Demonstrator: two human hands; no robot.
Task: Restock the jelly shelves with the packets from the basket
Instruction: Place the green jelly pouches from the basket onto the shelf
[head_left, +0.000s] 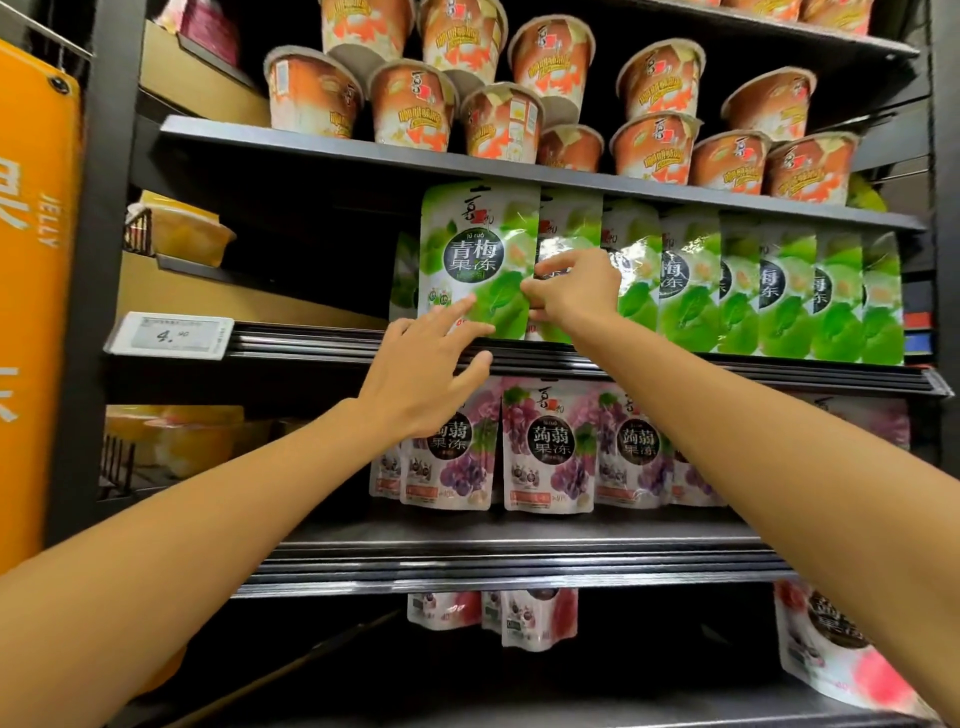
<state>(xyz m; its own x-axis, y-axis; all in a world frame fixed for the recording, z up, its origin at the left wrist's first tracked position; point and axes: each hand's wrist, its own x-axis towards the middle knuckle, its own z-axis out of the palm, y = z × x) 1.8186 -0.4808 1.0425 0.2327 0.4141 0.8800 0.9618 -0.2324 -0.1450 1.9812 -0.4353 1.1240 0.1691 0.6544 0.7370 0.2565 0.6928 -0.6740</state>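
Note:
A green plum jelly packet (478, 249) stands upright at the left end of a row of like green packets (769, 291) on the middle shelf (332, 338). My left hand (426, 374) reaches up with straight fingers, whose tips touch the lower front of that packet. My right hand (571, 291) pinches the packet's right edge between thumb and fingers. Purple grape jelly packets (545, 447) fill the shelf below. The basket is out of sight.
Orange jelly cups (498, 119) are stacked on the top shelf. A price tag (171, 335) reading 4.90 hangs at the left of the middle shelf rail. Pink packets (540, 618) hang on the lowest level. An orange JELLY sign (36, 260) borders the left.

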